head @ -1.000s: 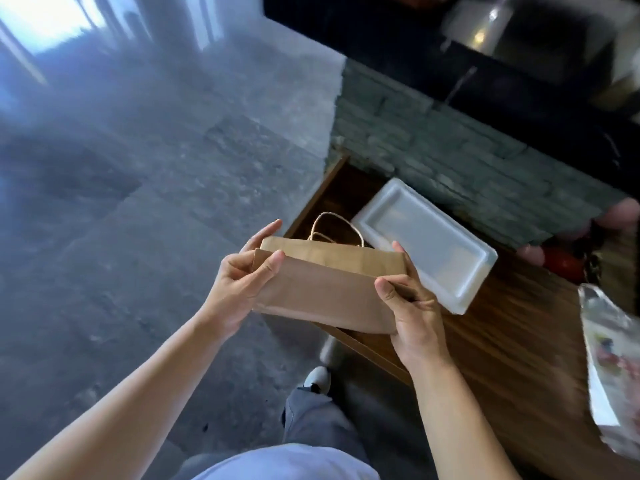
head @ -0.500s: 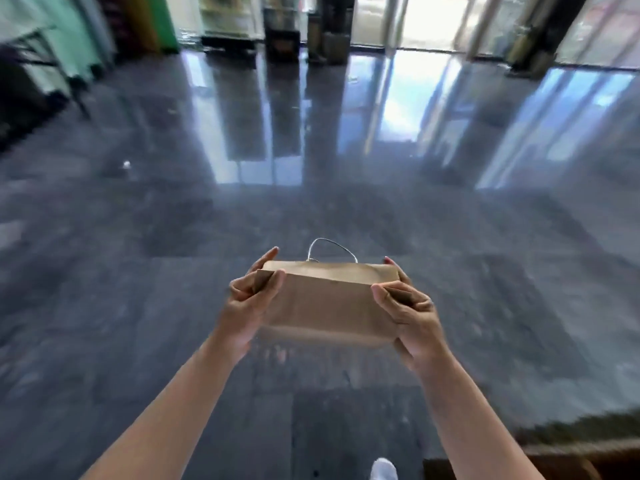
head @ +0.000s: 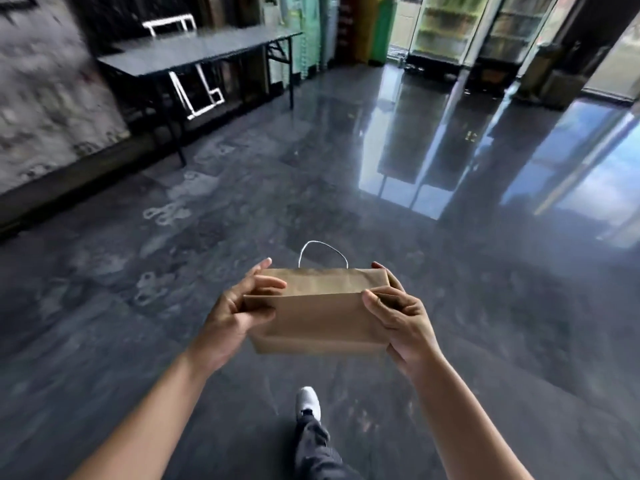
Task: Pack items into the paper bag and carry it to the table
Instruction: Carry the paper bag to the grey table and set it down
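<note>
Table [head: 194, 53] stands far left against the wall, well apart from the bag; bare floor [head: 346, 188] lies between. Left hand [head: 235, 317] grips the bag [head: 322, 313] at its left end; right hand [head: 401, 317] clamps its right end. Bag hangs mid-air, handle [head: 322, 247] upright.

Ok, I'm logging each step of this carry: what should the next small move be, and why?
Probably keep walking, veering left toward the dark folding table. The paper bag is held at its ends by the left hand and right hand, above the glossy floor, and the table stands far ahead to the left.
</note>
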